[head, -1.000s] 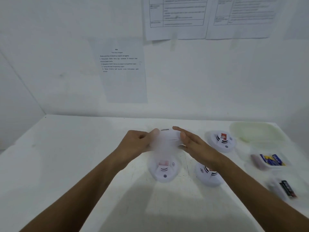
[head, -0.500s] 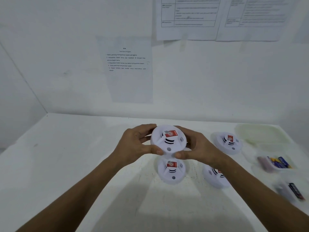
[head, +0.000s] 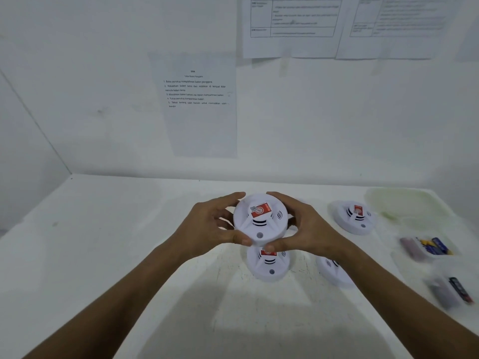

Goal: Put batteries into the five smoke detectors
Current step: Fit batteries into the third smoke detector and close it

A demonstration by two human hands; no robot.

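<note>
White plastic fills the middle of what we see: the held smoke detector [head: 260, 220], face up with its red label toward us, is raised above the white table [head: 103, 255]. We take it as our landmark. To its left, our left hand [head: 207, 226] grips its rim, fingers curled over the far edge and thumb pressed on the near edge. Straight below the held detector, a second detector [head: 268, 264] lies on the table, its top edge hidden behind the held one. To the right of the held detector, our right hand [head: 308, 229] grips the opposite rim the same way, its thumb tip nearly meeting the left thumb. Below and right of the held unit, a third detector [head: 333, 273] is partly hidden by our right forearm. Further right and level with the held one, a fourth detector [head: 353, 216] rests on the table. Beyond it lies a pale green lid [head: 404, 206]. Well to the right and lower, blurred batteries [head: 430, 248] sit in a clear container, and another dark battery [head: 458, 290] lies nearer the table's edge.
</note>
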